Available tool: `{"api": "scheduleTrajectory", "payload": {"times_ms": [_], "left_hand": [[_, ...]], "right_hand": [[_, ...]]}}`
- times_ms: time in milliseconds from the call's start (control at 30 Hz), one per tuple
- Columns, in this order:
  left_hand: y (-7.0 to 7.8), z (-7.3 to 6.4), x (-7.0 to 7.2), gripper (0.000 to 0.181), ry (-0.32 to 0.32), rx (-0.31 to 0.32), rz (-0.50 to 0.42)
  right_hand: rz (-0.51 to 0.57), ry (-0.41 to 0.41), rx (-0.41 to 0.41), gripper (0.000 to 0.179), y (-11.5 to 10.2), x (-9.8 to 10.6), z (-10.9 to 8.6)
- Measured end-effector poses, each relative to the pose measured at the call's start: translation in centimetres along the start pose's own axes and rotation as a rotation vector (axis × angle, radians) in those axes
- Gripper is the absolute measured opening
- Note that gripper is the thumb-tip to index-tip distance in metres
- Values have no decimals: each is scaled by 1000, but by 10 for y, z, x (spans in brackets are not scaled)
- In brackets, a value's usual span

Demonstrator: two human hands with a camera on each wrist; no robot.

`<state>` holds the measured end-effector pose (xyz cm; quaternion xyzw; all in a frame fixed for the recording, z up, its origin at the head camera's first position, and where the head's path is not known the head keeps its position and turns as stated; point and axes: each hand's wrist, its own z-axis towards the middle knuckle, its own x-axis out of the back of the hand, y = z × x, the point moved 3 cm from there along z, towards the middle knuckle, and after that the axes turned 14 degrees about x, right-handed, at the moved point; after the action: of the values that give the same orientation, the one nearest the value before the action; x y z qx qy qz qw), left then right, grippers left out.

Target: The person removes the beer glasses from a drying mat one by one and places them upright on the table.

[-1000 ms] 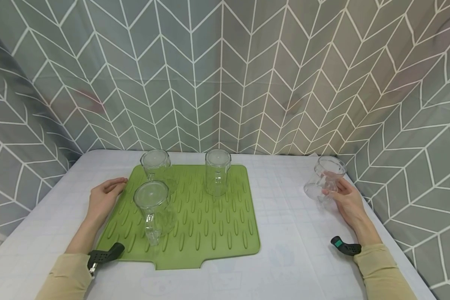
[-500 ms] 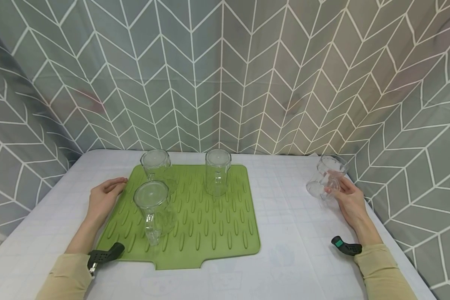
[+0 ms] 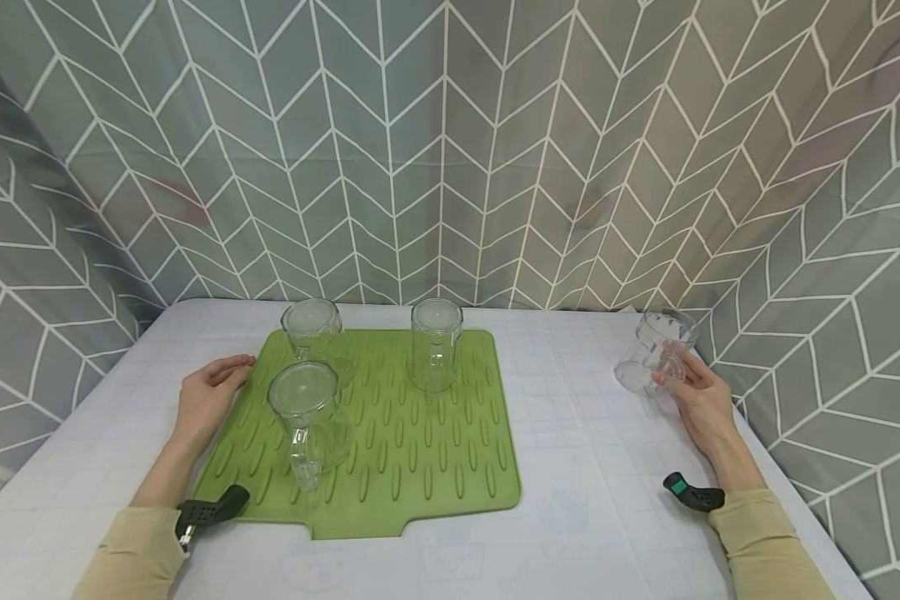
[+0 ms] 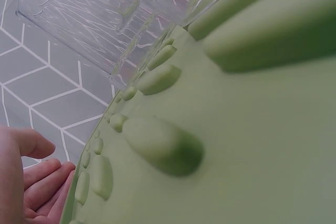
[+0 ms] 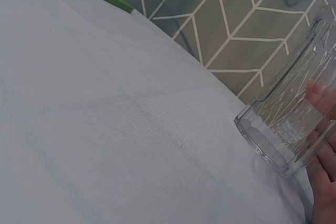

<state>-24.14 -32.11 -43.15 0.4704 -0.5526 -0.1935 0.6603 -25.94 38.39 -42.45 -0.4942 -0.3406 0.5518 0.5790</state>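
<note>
Sitting in the right hand (image 3: 702, 406) is a clear glass mug (image 3: 647, 353).

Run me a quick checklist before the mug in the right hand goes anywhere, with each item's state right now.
1. Grip: ok. The right hand holds the glass mug at its handle.
2. Held mug lifted off the white cloth: cannot tell from these angles.
3. Held mug over the green mat: not ok; it is off to the mat's right.
4. Left hand out of the way: ok. It rests by the mat's left edge, holding no mug.
5. Front-left mug and back-left mug apart: cannot tell; they overlap in the head view.
</note>
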Motion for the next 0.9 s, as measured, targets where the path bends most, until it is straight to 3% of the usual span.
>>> {"api": "scheduleTrajectory", "payload": {"times_ms": [400, 900], "left_hand": [[2, -2, 0, 50, 8, 6, 11], [0, 0, 0, 50, 2, 12, 13]], "right_hand": [[-10, 3, 2, 90, 1, 0, 1], [122, 3, 73, 84, 4, 4, 2]]}}
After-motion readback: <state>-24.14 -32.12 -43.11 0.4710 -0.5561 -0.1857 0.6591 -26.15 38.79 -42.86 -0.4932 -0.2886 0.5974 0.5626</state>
